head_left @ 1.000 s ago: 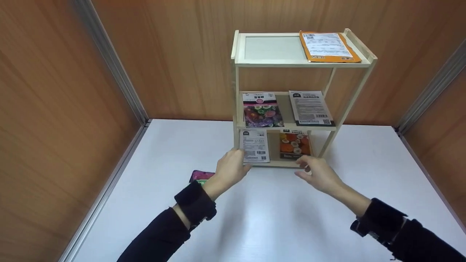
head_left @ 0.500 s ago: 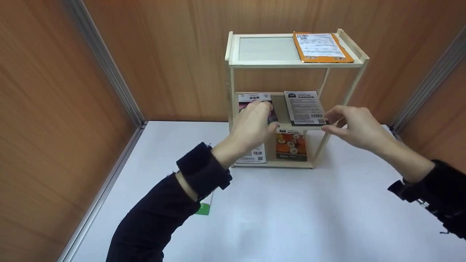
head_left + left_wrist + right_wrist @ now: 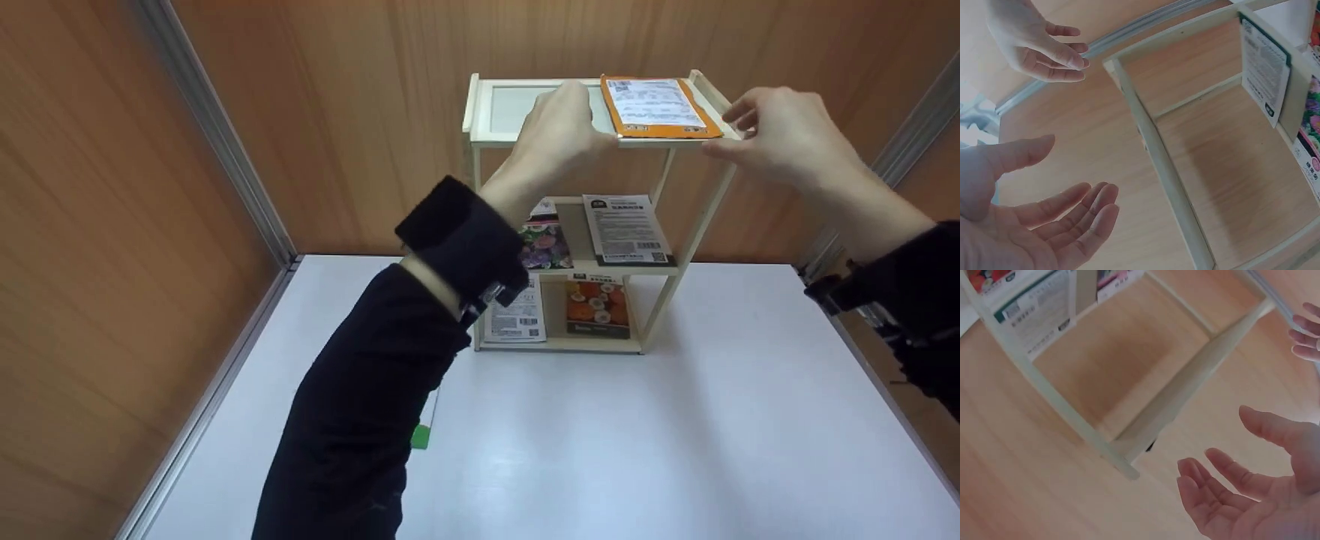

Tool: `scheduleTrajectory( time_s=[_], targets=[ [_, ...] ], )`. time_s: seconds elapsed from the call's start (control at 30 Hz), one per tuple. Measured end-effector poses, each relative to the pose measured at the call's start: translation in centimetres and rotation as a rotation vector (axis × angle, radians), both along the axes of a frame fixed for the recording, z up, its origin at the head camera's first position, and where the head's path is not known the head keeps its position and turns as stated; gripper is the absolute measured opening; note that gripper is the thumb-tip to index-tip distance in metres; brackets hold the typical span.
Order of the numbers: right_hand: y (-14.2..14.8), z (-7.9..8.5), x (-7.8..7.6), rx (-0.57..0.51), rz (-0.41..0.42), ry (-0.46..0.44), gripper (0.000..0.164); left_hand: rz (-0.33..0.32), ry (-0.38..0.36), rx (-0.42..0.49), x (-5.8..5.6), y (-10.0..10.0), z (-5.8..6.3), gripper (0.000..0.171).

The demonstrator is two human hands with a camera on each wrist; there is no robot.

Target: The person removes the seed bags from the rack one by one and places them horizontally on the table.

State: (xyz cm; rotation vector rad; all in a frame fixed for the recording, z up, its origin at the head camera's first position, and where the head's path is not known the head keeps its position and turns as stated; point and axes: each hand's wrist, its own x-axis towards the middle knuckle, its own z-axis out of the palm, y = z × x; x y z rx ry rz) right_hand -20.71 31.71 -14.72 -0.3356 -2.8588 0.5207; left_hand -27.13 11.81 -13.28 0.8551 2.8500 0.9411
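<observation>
A small pale wooden rack [image 3: 682, 262] with three levels stands against the back wall. On its top board lies an orange mailing envelope [image 3: 652, 105] with a white label. My left hand [image 3: 562, 127] hovers in front of the top board, left of the envelope, hiding part of it. Beyond the rack's right end, my right hand [image 3: 787, 135] is raised beside the top rail. Both wrist views show fingers relaxed and apart from the rack, with empty palms. The middle shelf bears a flower-pictured packet [image 3: 546, 244] and a text-covered packet [image 3: 626, 229].
The bottom shelf bears a white printed packet [image 3: 517, 319] and an orange-pictured packet [image 3: 598, 307]. A green-ended packet [image 3: 421, 437] lies on the white table [image 3: 570, 450], mostly hidden by my left sleeve. Wooden panels [image 3: 360, 150] enclose the table.
Both hands have risen from the bottom shelf, past the middle shelf, to the top board. The right hand has also shifted right. The packets and envelope stay in place on the rack.
</observation>
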Motion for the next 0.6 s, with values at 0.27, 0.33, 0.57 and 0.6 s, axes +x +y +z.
scheduleTrajectory(
  time_s=[0.27, 0.33, 0.57, 0.6],
  targets=[
    [0.9, 2.3, -2.7, -0.047, -0.118, 0.005, 0.068, 0.097, -0.068, 0.074, -2.0, 2.9, 1.7, 0.023],
    [1.1, 2.6, -3.4, -0.062, -0.139, 0.011, 0.067, 0.119, -0.071, 0.099, -2.6, 3.6, 1.4, 0.022],
    [1.7, 2.4, -4.9, -0.146, -0.202, -0.009, 0.069, 0.140, -0.008, 0.210, -4.7, 6.1, -0.9, 0.015],
    [1.7, 2.2, -5.2, -0.154, -0.204, -0.014, 0.069, 0.151, 0.008, 0.218, -4.9, 6.4, -1.2, 0.015]
  ],
)
